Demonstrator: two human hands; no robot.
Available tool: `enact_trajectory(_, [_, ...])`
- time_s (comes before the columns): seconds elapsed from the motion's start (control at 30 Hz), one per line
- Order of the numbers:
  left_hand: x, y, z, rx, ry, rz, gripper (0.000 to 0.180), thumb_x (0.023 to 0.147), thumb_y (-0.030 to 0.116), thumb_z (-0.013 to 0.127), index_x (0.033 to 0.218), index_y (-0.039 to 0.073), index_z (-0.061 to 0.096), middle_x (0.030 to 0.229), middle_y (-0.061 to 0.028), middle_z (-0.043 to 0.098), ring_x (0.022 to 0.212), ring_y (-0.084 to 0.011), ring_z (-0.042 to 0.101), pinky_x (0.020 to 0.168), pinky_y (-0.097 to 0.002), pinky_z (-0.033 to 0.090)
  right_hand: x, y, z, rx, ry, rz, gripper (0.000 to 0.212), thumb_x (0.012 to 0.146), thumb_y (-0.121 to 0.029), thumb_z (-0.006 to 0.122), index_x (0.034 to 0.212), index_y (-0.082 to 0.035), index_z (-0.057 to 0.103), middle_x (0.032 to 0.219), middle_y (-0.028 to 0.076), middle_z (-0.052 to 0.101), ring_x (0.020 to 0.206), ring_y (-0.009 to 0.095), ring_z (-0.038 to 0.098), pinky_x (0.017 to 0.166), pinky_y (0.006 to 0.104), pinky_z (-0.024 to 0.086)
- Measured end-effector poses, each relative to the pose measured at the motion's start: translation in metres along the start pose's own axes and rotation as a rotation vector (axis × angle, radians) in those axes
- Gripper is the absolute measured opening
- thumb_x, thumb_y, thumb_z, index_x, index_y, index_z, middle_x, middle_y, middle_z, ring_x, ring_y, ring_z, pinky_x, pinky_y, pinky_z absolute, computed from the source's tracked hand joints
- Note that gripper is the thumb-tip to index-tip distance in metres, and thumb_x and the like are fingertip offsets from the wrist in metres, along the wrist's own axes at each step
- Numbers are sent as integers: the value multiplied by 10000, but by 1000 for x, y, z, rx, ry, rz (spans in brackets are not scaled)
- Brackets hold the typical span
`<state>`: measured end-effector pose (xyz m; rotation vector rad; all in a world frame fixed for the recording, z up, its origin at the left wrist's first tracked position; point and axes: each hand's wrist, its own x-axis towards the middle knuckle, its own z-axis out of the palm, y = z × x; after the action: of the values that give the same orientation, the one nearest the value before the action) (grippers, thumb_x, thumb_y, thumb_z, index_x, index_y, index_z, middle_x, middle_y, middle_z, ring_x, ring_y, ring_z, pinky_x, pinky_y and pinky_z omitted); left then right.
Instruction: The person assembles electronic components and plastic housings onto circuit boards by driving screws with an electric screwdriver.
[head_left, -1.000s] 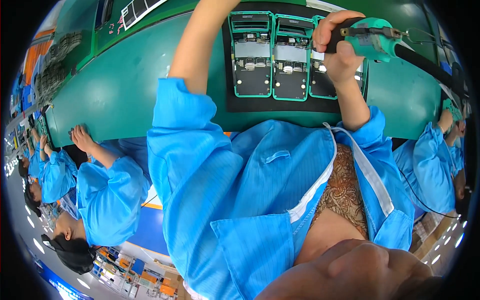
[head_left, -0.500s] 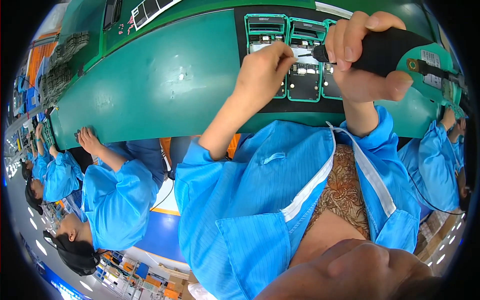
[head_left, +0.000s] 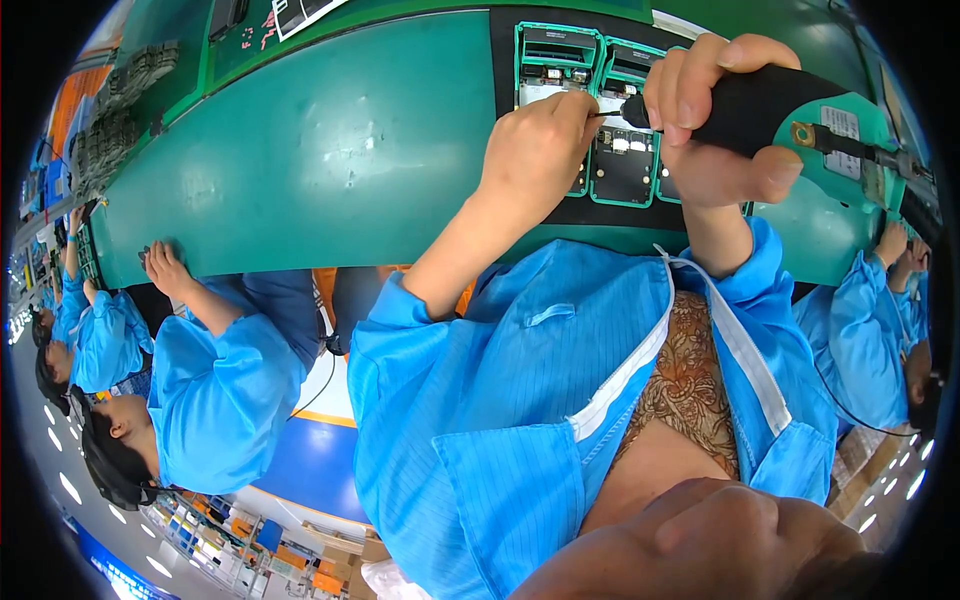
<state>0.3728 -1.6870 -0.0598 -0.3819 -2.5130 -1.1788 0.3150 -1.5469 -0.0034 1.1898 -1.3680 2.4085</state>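
Observation:
My right hand (head_left: 705,120) is wrapped round a green and black electric screwdriver (head_left: 745,108), held sideways with its bit (head_left: 608,114) toward the left. My left hand (head_left: 540,150) is closed in a pinch right at the bit's tip. Whatever those fingertips hold, if anything, is too small or hidden. Beneath both hands lies a row of green-rimmed device housings; the middle housing (head_left: 622,172) shows a black inner board with small light spots. The left housing (head_left: 556,52) is partly covered by my left hand. My right hand and the screwdriver hide much of the housing on the right.
The housings lie on a black mat (head_left: 503,70) on a green worktop (head_left: 320,160). Stacks of dark parts (head_left: 120,130) stand at the far left. Co-workers in blue sit along the bench: one person (head_left: 225,390) to my left, another (head_left: 850,310) to my right. A cable trails from the screwdriver's rear.
My left fingertips and the screwdriver bit have come together; a small gap showed between them before. Against the housings, the screwdriver has shifted left. The whole view has shifted slightly.

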Motion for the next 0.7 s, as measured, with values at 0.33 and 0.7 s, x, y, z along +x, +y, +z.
enact_trajectory(0.33, [-2, 5, 8, 48, 22, 57, 93, 810, 69, 672, 869, 41, 606, 739, -121, 637, 649, -321, 624, 556, -386, 495, -2, 0, -7, -22, -30, -14, 788, 761, -732, 582, 1147, -56, 457, 676, 25, 465, 501, 94, 413, 464, 249, 377])
enact_trajectory(0.7, [2, -27, 7, -81, 378, 59, 317, 813, 73, 685, 1110, 32, 583, 801, -56, 603, 645, -137, 581, 586, -258, 473, -2, -6, 17, -127, 286, 199, 702, 697, -588, 763, 1029, -78, 414, 627, 30, 445, 489, 107, 433, 448, 221, 363])
